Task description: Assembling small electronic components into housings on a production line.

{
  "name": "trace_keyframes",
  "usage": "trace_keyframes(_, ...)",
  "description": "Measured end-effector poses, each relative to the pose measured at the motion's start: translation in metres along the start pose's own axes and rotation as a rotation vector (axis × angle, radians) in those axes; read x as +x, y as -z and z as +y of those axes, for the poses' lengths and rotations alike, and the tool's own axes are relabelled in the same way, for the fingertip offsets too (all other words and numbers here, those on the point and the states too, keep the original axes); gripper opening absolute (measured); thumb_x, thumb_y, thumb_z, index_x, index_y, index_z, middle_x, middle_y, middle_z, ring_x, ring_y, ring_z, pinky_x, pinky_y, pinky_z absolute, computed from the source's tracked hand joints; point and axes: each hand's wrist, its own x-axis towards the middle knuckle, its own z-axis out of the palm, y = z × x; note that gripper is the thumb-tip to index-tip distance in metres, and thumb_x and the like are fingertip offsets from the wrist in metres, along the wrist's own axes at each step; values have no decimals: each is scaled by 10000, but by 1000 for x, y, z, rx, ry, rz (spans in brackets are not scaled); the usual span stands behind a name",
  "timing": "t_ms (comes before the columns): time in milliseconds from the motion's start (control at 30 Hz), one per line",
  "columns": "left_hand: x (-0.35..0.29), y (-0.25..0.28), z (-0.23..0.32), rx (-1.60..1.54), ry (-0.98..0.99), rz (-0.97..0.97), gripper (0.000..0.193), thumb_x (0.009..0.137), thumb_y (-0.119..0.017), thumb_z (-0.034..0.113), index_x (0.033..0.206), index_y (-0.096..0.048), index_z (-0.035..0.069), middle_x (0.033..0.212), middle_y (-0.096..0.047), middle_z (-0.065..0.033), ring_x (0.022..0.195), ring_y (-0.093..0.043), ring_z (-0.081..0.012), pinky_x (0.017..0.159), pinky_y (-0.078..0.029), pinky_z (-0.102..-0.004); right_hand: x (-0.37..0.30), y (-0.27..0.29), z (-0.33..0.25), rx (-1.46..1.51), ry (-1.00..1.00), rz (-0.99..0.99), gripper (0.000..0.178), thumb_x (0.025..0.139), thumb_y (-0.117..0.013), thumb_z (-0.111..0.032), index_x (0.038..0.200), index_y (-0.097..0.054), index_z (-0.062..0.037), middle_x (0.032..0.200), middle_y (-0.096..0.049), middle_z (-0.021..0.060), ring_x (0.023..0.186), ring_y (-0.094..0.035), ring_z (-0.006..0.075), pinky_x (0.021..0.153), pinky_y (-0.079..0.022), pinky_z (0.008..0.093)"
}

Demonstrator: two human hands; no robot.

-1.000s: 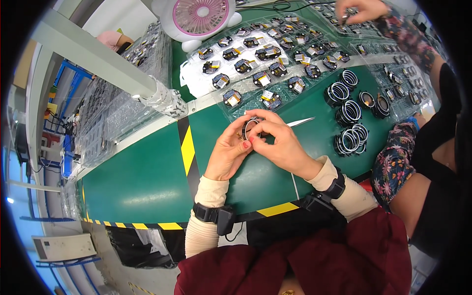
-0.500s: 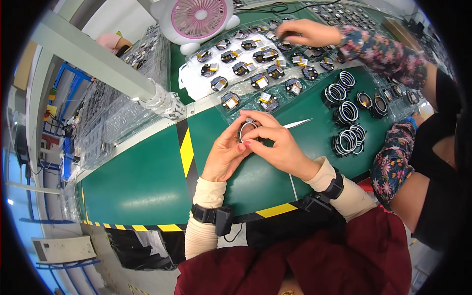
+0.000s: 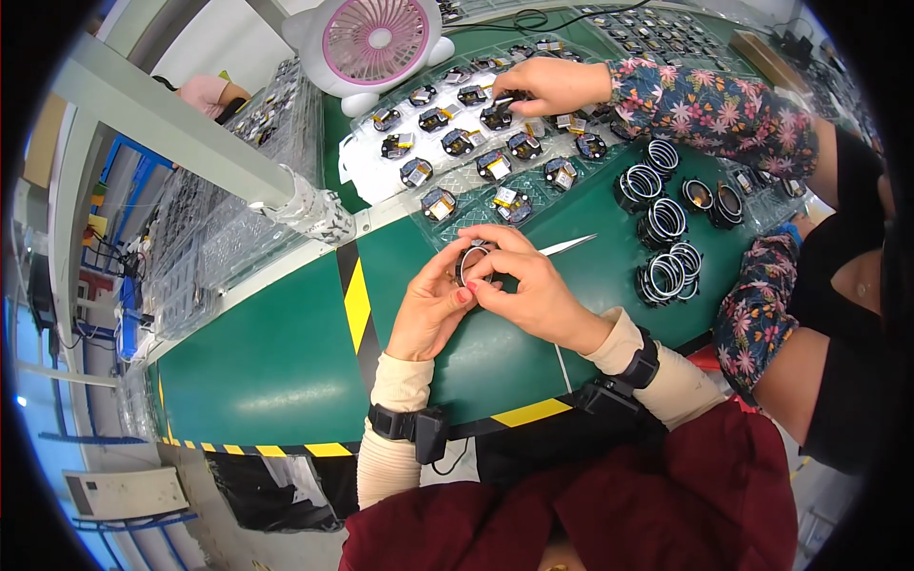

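Observation:
Between my hands, above the green table, is a small round black housing with a silver rim [image 3: 474, 265]. My left hand [image 3: 428, 300] is closed round its left side, fingers along the outer edge. Fingertips of my right hand [image 3: 524, 285] pinch at the near right of the rim, partly hiding it. A pointed silver tool, like tweezers [image 3: 571, 245], sticks out beyond my right hand; whether that hand holds it or it lies on the table, I cannot tell. Several silver-rimmed black rings [image 3: 665, 221] stand in stacks to the right.
Ahead, a clear plastic tray [image 3: 547, 202] carries several round electronic modules [image 3: 494, 166]. A co-worker's hand [image 3: 552, 86] reaches over it from the right, fingers on a module. A white fan [image 3: 373, 43] stands at the back, and a pale post [image 3: 219, 128] rises at left.
The co-worker's hand has moved left and nearer over the tray, onto a module. My hands keep the ring between them, with only a slight shift of the fingers. The view has shifted a little.

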Motion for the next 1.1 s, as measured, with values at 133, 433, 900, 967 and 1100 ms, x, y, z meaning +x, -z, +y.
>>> trace_keyframes(133,1,-1,0,-8,-26,-14,524,797,-588,-26,1281,-415,76,1257,-448,-119,1100,-501,-249,919,-459,-415,-1,-1,-1,30,-30,1,40,752,-589,-34,790,-588,-21,1196,-487,113,1010,-494,186,794,-420,282)
trace_keyframes(433,3,-1,0,26,-60,-5,514,791,-589,-37,1268,-428,67,1261,-446,-122,1124,-482,-249,927,-449,-404,-1,-5,0,47,-38,67,86,751,-605,-106,769,-590,-23,1120,-534,122,1052,-500,272,842,-417,336)
trace_keyframes(900,2,2,15,-144,-128,58,581,878,-543,232,1366,-241,143,1250,-451,-153,1148,-459,-271,939,-404,-377,8,19,17,-74,-37,247,54,792,-545,-38,824,-552,5,1000,-557,104,925,-538,195,810,-412,288)
trace_keyframes(967,3,-1,15,-208,-90,64,556,901,-486,296,1370,-229,143,1238,-458,-161,1126,-471,-269,924,-414,-367,8,26,19,-78,-81,300,51,799,-536,-39,825,-546,4,968,-561,86,871,-549,179,781,-419,277)
trace_keyframes(1100,5,3,16,-292,-81,39,528,925,-410,360,1369,-228,141,1214,-473,-171,1087,-490,-262,907,-424,-362,8,37,12,-190,-165,395,51,810,-542,-49,832,-558,-6,906,-583,82,803,-569,197,707,-433,276)
